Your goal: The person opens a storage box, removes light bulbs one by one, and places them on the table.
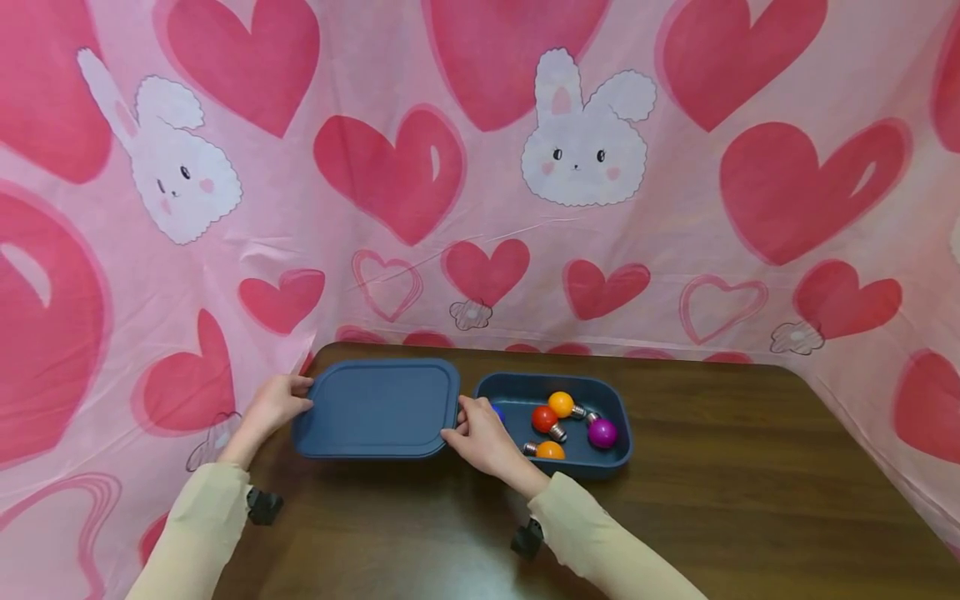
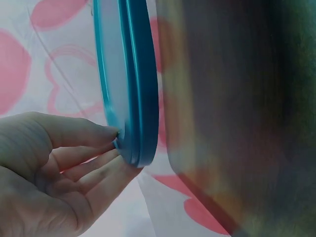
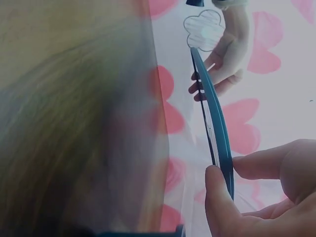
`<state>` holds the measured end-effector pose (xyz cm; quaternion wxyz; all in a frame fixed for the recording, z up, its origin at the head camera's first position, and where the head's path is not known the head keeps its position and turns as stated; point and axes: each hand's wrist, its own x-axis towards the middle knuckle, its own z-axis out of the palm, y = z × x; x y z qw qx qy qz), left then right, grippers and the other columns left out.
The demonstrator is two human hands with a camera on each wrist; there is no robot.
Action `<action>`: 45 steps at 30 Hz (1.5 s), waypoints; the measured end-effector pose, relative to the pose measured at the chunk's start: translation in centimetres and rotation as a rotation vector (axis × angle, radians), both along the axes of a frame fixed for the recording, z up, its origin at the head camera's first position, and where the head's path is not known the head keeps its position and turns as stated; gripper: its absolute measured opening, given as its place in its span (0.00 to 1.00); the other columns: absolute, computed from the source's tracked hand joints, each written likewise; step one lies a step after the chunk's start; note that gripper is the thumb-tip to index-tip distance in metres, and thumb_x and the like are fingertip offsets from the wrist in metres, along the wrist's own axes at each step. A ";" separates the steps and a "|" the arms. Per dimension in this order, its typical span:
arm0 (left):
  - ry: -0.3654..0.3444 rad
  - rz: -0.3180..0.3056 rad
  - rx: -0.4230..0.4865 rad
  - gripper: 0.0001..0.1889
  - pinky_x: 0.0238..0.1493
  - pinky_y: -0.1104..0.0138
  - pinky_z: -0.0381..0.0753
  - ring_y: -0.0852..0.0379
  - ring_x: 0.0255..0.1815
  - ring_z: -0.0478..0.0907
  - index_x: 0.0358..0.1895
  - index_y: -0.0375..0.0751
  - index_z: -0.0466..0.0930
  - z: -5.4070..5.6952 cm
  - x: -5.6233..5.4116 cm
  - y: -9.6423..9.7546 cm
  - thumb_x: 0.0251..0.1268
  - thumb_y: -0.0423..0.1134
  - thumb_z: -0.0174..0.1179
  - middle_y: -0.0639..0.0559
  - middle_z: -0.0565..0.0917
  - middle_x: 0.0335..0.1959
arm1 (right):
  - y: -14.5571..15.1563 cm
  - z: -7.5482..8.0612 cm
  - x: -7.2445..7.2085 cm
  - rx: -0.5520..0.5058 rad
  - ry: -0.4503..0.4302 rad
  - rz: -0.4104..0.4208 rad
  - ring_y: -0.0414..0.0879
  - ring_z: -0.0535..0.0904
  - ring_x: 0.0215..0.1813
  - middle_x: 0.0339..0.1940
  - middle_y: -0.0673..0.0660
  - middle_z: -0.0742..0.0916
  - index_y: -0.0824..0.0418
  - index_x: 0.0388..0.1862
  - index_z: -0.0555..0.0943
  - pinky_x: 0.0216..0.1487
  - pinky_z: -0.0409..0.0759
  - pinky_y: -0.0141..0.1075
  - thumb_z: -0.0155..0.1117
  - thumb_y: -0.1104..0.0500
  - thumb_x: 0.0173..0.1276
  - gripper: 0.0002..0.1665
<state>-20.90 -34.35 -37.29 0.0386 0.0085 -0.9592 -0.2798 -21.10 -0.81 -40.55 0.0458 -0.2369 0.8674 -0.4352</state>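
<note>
A flat dark blue lid (image 1: 382, 408) with rounded corners is held over the left part of the table. My left hand (image 1: 272, 408) pinches its left edge, thumb on one face and fingers on the other, as the left wrist view shows. At the opposite edge, my right hand (image 1: 480, 435) grips the lid between thumb and fingers. Just right of it stands a blue box (image 1: 592, 470) holding light bulbs: a red bulb (image 1: 543, 418), an orange bulb (image 1: 560, 404), a second orange bulb (image 1: 551, 451) and a purple bulb (image 1: 602, 433). A blue rounded thing (image 1: 498, 412) is partly hidden behind my right hand.
The brown wooden table (image 1: 720, 500) extends right of the box and toward me. A pink cloth (image 1: 487, 192) with hearts and rabbits hangs behind the table and along its sides. Small black devices sit at both wrists.
</note>
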 end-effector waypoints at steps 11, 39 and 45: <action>-0.005 0.012 -0.023 0.21 0.50 0.45 0.84 0.27 0.50 0.81 0.51 0.10 0.74 -1.0 -0.3 -0.7 0.55 0.24 0.57 0.17 0.80 0.47 | -1.5 -0.6 0.1 -0.034 -0.056 0.039 0.49 0.73 0.46 0.43 0.64 0.78 0.73 0.54 0.75 0.35 0.73 0.28 0.68 0.62 0.65 0.22; 0.005 0.062 -0.215 0.18 0.44 0.45 0.83 0.33 0.39 0.83 0.43 0.16 0.80 -5.2 -1.0 -1.1 0.49 0.28 0.59 0.26 0.86 0.38 | -4.4 -3.2 0.9 0.336 -0.087 -0.051 0.54 0.74 0.49 0.50 0.68 0.79 0.76 0.53 0.76 0.56 0.81 0.46 0.70 0.55 0.64 0.28; 0.029 0.079 -0.251 0.17 0.43 0.43 0.81 0.31 0.39 0.83 0.42 0.18 0.81 -5.7 -1.0 -1.0 0.47 0.27 0.58 0.27 0.86 0.36 | -4.5 -3.7 0.6 0.370 -0.085 -0.049 0.54 0.76 0.48 0.50 0.69 0.79 0.77 0.52 0.77 0.55 0.82 0.44 0.70 0.54 0.63 0.29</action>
